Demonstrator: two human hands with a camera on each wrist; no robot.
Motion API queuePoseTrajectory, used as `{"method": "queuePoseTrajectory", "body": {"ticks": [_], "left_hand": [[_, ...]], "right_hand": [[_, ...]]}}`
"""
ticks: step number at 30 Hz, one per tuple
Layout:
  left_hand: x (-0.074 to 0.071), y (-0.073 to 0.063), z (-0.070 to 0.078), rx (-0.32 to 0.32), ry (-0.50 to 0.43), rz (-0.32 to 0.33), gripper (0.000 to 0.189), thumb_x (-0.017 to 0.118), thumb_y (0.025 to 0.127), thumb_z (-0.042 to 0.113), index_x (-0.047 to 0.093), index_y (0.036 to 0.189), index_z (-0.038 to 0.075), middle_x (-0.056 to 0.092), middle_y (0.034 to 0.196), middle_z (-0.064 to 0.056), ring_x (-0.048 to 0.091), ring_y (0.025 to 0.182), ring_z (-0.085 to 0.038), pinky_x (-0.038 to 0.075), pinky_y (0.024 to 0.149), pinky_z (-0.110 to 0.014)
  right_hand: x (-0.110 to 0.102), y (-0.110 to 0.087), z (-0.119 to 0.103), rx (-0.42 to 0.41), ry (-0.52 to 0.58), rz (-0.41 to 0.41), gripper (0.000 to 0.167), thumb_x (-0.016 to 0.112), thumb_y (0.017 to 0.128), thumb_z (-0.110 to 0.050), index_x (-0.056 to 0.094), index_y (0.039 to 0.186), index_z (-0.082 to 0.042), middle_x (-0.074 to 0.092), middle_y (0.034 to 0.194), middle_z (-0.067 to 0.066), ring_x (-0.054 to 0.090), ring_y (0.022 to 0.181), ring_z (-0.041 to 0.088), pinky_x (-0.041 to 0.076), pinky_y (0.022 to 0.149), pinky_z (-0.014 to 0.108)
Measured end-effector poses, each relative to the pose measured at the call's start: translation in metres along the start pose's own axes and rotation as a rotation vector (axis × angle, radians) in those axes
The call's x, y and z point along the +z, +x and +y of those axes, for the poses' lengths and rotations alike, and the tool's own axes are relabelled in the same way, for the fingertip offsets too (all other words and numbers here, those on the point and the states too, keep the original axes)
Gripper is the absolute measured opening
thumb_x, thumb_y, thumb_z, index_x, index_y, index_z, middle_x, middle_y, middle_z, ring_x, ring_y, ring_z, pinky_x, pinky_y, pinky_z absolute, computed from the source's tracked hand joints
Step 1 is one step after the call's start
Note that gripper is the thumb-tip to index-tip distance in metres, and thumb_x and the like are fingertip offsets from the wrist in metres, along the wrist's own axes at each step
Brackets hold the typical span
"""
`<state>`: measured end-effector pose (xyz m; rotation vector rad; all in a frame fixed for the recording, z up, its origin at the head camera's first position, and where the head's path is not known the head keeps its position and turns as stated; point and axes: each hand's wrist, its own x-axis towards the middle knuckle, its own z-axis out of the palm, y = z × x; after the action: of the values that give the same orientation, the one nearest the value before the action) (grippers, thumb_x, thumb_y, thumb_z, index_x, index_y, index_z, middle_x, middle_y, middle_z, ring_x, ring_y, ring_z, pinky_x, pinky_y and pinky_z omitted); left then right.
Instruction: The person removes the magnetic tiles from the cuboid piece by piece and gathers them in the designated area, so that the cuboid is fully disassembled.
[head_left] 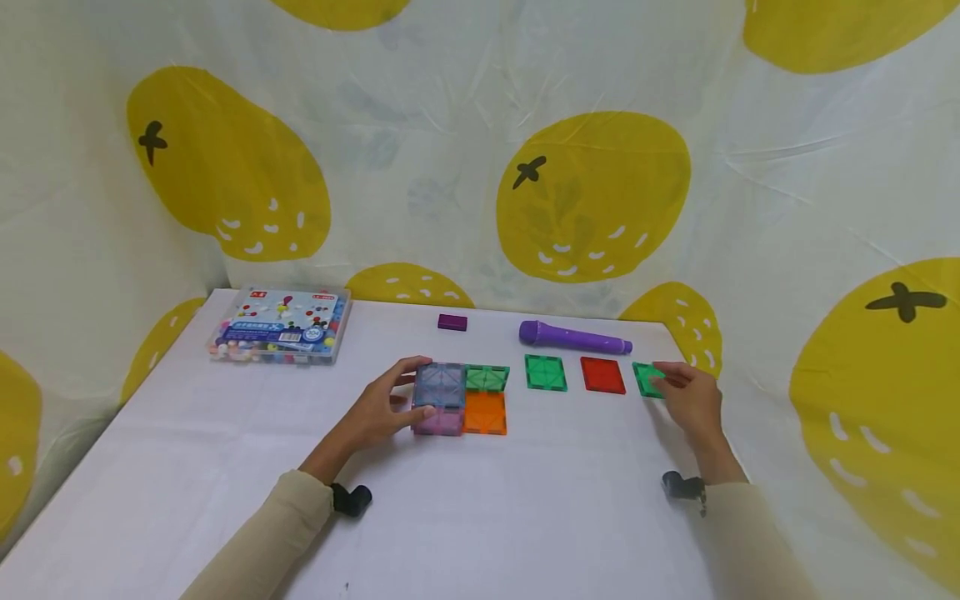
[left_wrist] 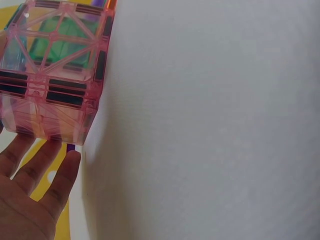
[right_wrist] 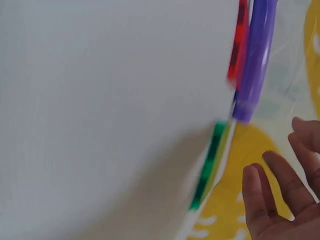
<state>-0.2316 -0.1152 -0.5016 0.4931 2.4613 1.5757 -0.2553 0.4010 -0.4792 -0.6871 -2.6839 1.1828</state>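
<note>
Left of the table's middle, my left hand (head_left: 378, 408) grips a box of clear magnetic tiles (head_left: 439, 387), thumb on its near side and fingers round the far left. Its top looks blue-grey, its near side pink. An orange tile (head_left: 486, 414) and a light green tile (head_left: 487, 378) adjoin it on the right. In the left wrist view, pink walls (left_wrist: 60, 65) show above spread fingertips. My right hand (head_left: 693, 402) is over a green magnetic tile (head_left: 647, 380) at the right end of a row. The right wrist view shows its loosely bent fingers apart from that tile (right_wrist: 209, 165).
A red tile (head_left: 603, 375) and another green tile (head_left: 546, 372) lie flat between the hands. Behind them are a purple toy microphone (head_left: 573, 337) and a small dark purple block (head_left: 452, 322). A plastic case of colourful beads (head_left: 281, 327) sits back left. Patterned cloth (head_left: 420, 167) hangs behind the table.
</note>
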Motion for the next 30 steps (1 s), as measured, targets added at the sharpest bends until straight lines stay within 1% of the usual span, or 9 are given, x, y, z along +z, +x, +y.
{"method": "queuePoseTrajectory", "body": {"ticks": [4, 8, 12, 14, 16, 21, 25, 28, 30], "left_hand": [[-0.001, 0.0, 0.0, -0.005, 0.0, -0.001, 0.079, 0.084, 0.092, 0.037, 0.041, 0.158, 0.04, 0.043, 0.167, -0.002, 0.046, 0.151, -0.04, 0.048, 0.117, -0.06], [-0.001, 0.0, 0.0, -0.001, -0.001, -0.001, 0.08, 0.085, 0.092, 0.038, 0.04, 0.159, 0.04, 0.043, 0.167, -0.002, 0.046, 0.151, -0.04, 0.048, 0.117, -0.06], [0.0, 0.001, 0.0, 0.006, 0.003, -0.002, 0.08, 0.084, 0.092, 0.038, 0.04, 0.158, 0.04, 0.043, 0.167, -0.002, 0.047, 0.151, -0.04, 0.049, 0.117, -0.059], [0.0, 0.001, 0.0, 0.007, 0.004, -0.002, 0.08, 0.085, 0.092, 0.039, 0.04, 0.158, 0.041, 0.044, 0.167, -0.001, 0.047, 0.151, -0.04, 0.049, 0.117, -0.059], [0.0, 0.002, 0.0, 0.007, 0.001, -0.001, 0.08, 0.085, 0.092, 0.039, 0.041, 0.158, 0.041, 0.044, 0.167, 0.0, 0.047, 0.151, -0.04, 0.049, 0.117, -0.059], [0.0, 0.002, -0.001, 0.009, -0.01, 0.001, 0.08, 0.085, 0.092, 0.038, 0.041, 0.159, 0.039, 0.044, 0.167, 0.0, 0.046, 0.151, -0.039, 0.048, 0.117, -0.06], [-0.001, 0.002, -0.001, 0.009, -0.009, 0.0, 0.08, 0.085, 0.092, 0.038, 0.041, 0.158, 0.04, 0.043, 0.167, 0.0, 0.046, 0.151, -0.039, 0.048, 0.117, -0.06], [-0.001, 0.003, 0.0, 0.004, -0.009, -0.001, 0.08, 0.085, 0.091, 0.038, 0.041, 0.157, 0.042, 0.044, 0.167, 0.001, 0.046, 0.151, -0.038, 0.049, 0.118, -0.059], [-0.001, 0.003, 0.0, 0.002, -0.007, 0.0, 0.08, 0.085, 0.091, 0.038, 0.041, 0.158, 0.04, 0.044, 0.167, 0.001, 0.046, 0.152, -0.038, 0.049, 0.118, -0.059]], "right_hand": [[0.016, -0.026, -0.031, -0.191, -0.033, -0.066, 0.037, 0.07, 0.104, -0.028, 0.069, 0.14, -0.017, 0.065, 0.146, 0.015, 0.054, 0.142, 0.039, 0.05, 0.117, 0.057], [0.036, -0.05, -0.061, -0.386, -0.069, -0.136, 0.035, 0.074, 0.101, -0.027, 0.072, 0.136, -0.02, 0.065, 0.148, 0.012, 0.05, 0.145, 0.04, 0.042, 0.12, 0.066], [0.059, -0.069, -0.085, -0.552, -0.065, -0.209, 0.031, 0.079, 0.098, -0.024, 0.077, 0.128, -0.022, 0.069, 0.145, 0.005, 0.05, 0.145, 0.036, 0.042, 0.119, 0.066], [0.071, -0.077, -0.096, -0.613, -0.051, -0.25, 0.028, 0.081, 0.095, -0.023, 0.079, 0.123, -0.022, 0.07, 0.143, 0.003, 0.052, 0.143, 0.033, 0.045, 0.117, 0.064], [0.082, -0.083, -0.105, -0.658, -0.054, -0.284, 0.025, 0.083, 0.094, -0.023, 0.081, 0.119, -0.023, 0.071, 0.142, 0.001, 0.054, 0.141, 0.031, 0.048, 0.115, 0.063], [0.109, -0.09, -0.125, -0.744, -0.082, -0.369, 0.018, 0.084, 0.093, -0.021, 0.083, 0.111, -0.023, 0.071, 0.142, -0.001, 0.056, 0.141, 0.029, 0.046, 0.119, 0.061], [0.125, -0.091, -0.139, -0.805, -0.103, -0.426, 0.015, 0.083, 0.093, -0.018, 0.084, 0.108, -0.019, 0.075, 0.135, 0.003, 0.061, 0.134, 0.031, 0.047, 0.118, 0.059], [0.135, -0.092, -0.147, -0.799, -0.138, -0.439, 0.015, 0.083, 0.094, -0.016, 0.084, 0.108, -0.02, 0.078, 0.127, 0.0, 0.065, 0.124, 0.027, 0.053, 0.111, 0.052], [0.141, -0.092, -0.151, -0.789, -0.16, -0.43, 0.015, 0.082, 0.094, -0.015, 0.085, 0.107, -0.021, 0.079, 0.12, -0.004, 0.066, 0.117, 0.023, 0.056, 0.106, 0.047]]}}
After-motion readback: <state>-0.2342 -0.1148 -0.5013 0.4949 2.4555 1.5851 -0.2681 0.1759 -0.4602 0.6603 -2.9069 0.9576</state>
